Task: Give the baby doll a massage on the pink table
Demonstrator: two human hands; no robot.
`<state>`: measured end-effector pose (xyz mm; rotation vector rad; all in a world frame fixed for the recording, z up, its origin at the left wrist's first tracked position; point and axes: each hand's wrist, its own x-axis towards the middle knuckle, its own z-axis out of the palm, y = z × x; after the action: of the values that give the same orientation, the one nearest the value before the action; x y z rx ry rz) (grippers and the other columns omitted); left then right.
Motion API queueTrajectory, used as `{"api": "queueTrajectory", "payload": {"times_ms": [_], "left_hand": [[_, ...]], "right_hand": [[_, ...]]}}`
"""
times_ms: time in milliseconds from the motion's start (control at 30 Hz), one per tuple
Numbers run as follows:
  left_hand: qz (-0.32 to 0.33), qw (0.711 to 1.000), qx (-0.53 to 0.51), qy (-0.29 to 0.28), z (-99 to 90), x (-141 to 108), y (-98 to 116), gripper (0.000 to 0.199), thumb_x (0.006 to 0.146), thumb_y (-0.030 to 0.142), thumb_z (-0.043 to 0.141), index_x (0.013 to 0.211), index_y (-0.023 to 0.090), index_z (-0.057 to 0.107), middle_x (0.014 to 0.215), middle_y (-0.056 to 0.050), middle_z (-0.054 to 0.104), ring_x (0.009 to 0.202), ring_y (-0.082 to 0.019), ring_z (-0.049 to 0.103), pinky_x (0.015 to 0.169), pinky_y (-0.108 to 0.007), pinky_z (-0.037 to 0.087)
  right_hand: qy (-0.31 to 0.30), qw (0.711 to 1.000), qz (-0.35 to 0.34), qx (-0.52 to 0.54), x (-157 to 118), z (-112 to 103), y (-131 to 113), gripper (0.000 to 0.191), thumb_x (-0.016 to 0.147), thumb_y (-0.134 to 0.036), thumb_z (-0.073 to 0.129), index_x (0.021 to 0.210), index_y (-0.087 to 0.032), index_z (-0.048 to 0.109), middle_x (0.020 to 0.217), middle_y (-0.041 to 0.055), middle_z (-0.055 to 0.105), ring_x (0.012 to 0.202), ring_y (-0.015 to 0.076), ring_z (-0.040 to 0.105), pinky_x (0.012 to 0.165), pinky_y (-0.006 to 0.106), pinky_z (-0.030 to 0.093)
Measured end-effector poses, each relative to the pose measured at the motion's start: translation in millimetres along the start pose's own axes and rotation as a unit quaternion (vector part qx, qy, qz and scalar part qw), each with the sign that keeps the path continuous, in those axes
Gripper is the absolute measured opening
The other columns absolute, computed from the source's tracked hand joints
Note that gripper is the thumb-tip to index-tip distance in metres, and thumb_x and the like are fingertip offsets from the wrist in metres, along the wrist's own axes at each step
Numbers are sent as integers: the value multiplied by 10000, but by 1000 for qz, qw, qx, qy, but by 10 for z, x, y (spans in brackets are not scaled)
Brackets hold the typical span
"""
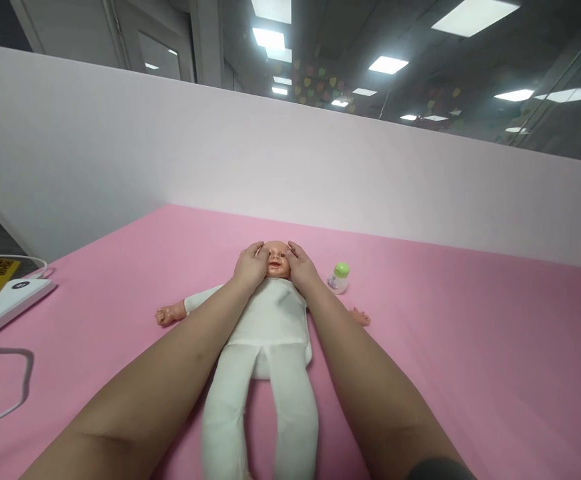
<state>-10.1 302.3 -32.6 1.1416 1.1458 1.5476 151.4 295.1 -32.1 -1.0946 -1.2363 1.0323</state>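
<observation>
Fingers of the left hand [250,265] & right hand [300,265] lie loosely curled, not gripping, pressed flat to either side of the baby doll's head [276,259], thumbs near the face. Doll [270,320] lies on its back mid pink table [470,347], long axis running from near edge to far edge, head at the far end, legs toward the person. Both hands equally near. Green-capped bottle [339,277] stands just right of the head; white device [7,300] w/ cable sits at the left edge.
</observation>
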Motion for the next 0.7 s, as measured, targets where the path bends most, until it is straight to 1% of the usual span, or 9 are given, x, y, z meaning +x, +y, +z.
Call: {"api": "queueTrajectory", "payload": {"times_ms": [67,133,167,233,300,333,400,533,700], "left_hand": [[30,999,30,-19,-80,-42,42,419,878,411,772,1253,227,741,1467,-134,660,1473,-320,506,1279,-440,277],[56,995,64,-48,-184,-96,70,495,876,443,786,1315,224,723,1537,-137,610,1510,-316,470,1295,-430,236],[65,992,85,-66,-242,-124,75,551,872,465,792,1360,225,701,1573,-138,577,1527,-314,453,1297,-425,232],[66,984,128,-108,-360,-171,66,687,860,515,805,1465,237,633,1630,-133,513,1551,-315,423,1294,-420,246],[53,975,156,-147,-457,-201,40,837,839,556,822,1566,256,535,1651,-129,484,1547,-327,429,1279,-431,290],[43,973,160,-159,-491,-209,22,904,821,565,838,1600,261,493,1647,-133,487,1536,-336,445,1267,-439,317],[35,972,159,-168,-527,-211,-20,1000,791,572,862,1640,260,433,1646,-142,487,1520,-349,467,1245,-450,359],[36,975,136,-170,-516,-185,-108,1091,738,555,901,1658,256,398,1668,-156,450,1497,-367,495,1225,-475,396],[53,975,121,-179,-508,-183,-137,1085,741,526,905,1661,260,395,1628,-161,505,1463,-369,536,1222,-490,406]], "right_hand": [[4,998,-30,-47,-41,-30,-44,526,951,-487,665,1430,-272,640,1518,46,612,1411,233,549,1260,424,361],[-7,996,-47,-74,-98,-59,-95,553,943,-528,686,1423,-258,647,1490,66,631,1385,246,571,1243,431,385],[-21,996,-48,-77,-130,-72,-120,609,918,-546,724,1446,-256,632,1504,75,620,1385,256,573,1237,436,395],[-58,994,-43,-83,-193,-97,-161,821,822,-560,836,1533,-262,554,1567,91,564,1402,281,565,1225,449,414],[-89,993,-32,-76,-244,-117,-182,1049,718,-527,932,1613,-270,448,1628,103,497,1438,302,538,1223,458,424],[-97,992,-27,-72,-262,-124,-186,1127,684,-508,959,1638,-270,407,1647,108,473,1457,308,521,1224,460,424],[-105,992,-24,-69,-284,-136,-184,1204,659,-487,978,1664,-264,353,1668,114,443,1486,309,494,1230,457,420],[-129,990,-24,-56,-304,-148,-182,1289,640,-465,993,1691,-260,276,1682,119,420,1488,297,502,1221,442,438],[-134,989,-24,-58,-304,-156,-157,1347,628,-445,1004,1706,-269,216,1682,109,423,1483,291,514,1232,437,429]]}}
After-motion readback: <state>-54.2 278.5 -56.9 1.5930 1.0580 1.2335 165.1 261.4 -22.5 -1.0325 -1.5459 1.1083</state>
